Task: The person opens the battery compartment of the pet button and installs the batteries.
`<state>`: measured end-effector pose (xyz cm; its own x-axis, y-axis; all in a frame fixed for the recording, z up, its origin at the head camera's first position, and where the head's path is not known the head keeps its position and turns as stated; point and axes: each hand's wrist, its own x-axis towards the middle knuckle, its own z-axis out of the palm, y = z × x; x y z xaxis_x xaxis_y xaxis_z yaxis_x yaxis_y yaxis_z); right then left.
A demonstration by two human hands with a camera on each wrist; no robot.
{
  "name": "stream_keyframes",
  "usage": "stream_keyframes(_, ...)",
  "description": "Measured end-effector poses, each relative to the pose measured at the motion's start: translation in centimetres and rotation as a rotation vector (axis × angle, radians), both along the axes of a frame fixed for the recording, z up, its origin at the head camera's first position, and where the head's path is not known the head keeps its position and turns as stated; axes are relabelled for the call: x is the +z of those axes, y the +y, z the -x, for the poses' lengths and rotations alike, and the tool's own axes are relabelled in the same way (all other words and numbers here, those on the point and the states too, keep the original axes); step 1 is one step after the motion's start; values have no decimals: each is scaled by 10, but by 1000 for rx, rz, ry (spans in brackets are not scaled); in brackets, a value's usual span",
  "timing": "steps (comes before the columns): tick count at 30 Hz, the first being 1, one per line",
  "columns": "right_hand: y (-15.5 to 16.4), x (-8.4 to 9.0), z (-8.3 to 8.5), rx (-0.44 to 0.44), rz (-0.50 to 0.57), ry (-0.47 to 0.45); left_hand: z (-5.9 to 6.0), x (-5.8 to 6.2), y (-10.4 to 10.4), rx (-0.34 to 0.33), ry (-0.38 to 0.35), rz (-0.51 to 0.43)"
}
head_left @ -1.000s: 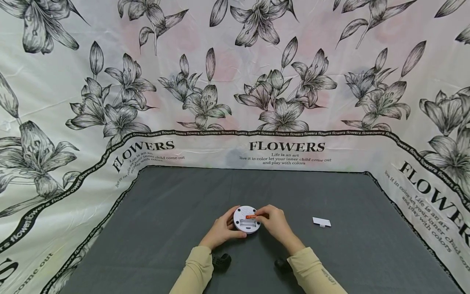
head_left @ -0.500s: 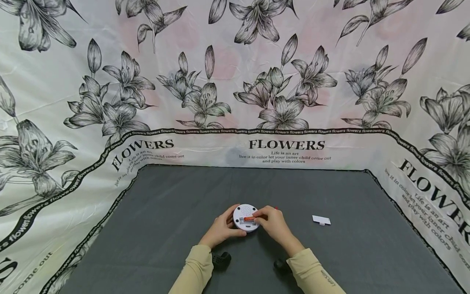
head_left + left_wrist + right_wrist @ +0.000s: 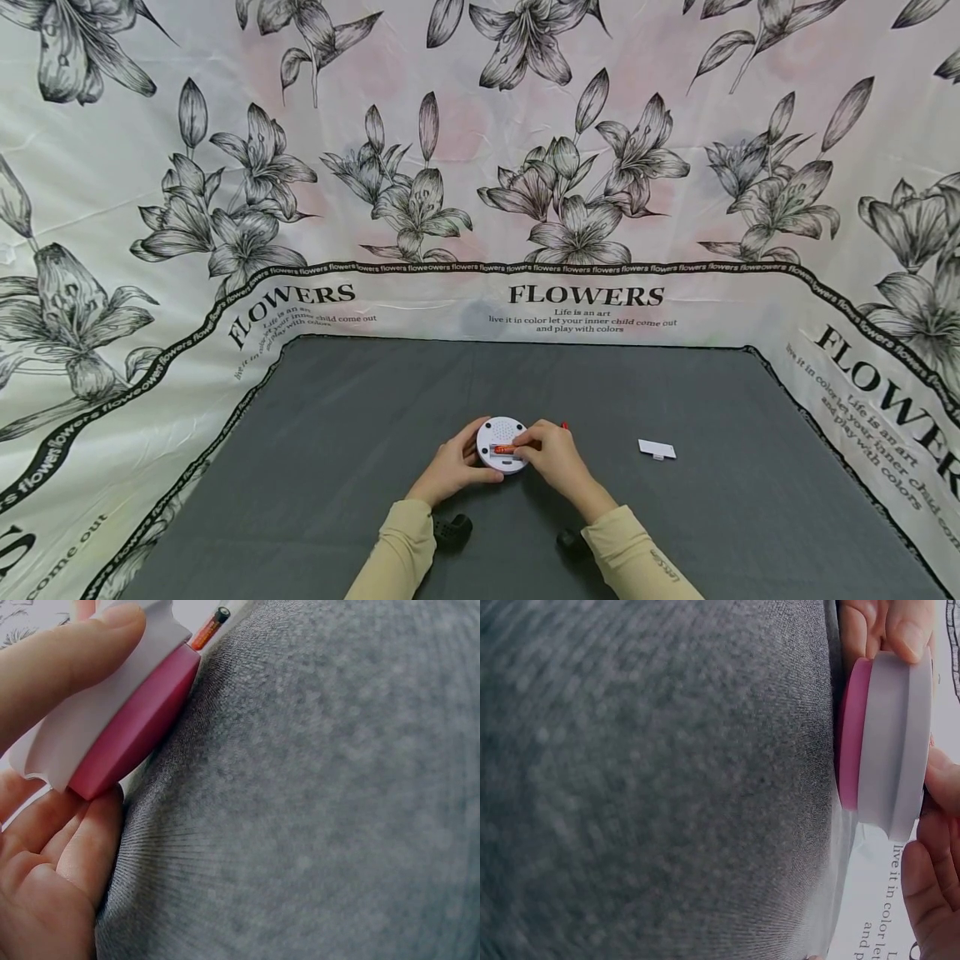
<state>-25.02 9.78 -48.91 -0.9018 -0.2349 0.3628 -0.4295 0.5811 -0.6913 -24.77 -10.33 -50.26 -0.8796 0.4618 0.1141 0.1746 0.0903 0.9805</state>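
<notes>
The left hand (image 3: 452, 468) grips the round white device (image 3: 498, 435) while the right hand (image 3: 552, 457) pinches 1 orange battery (image 3: 505, 449) at its open slot, not yet seated; its cover (image 3: 657, 450) lies apart on the tabletop (image 3: 360, 417).

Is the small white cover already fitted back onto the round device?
No, the cover lies alone on the grey cloth, right of the device.

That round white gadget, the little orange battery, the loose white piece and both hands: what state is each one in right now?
Round white device: back side up, compartment uncovered, pink underside on the grey cloth.
Orange battery: lying in the compartment, under the fingertips.
White cover: off, flat on the cloth, apart.
Left hand: grips the device's edge.
Right hand: presses the battery.
</notes>
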Motion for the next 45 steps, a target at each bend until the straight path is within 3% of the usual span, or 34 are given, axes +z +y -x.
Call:
stream_keyframes(8,1,-1,1,9,5,-10,1,0,0,7,8,11)
stream_keyframes(19,13,-10,3,94,3,24,1,-1,0,-2,12,-6)
stream_keyframes(24,16,-11,4,65,29,2,1,-1,1,-3,12,0)
stream_keyframes(32,18,-10,7,-22,109,-114,0,0,1,-7,4,-15)
stream_keyframes(45,19,-9,11,-37,120,-168,0,-1,1,-9,12,-15)
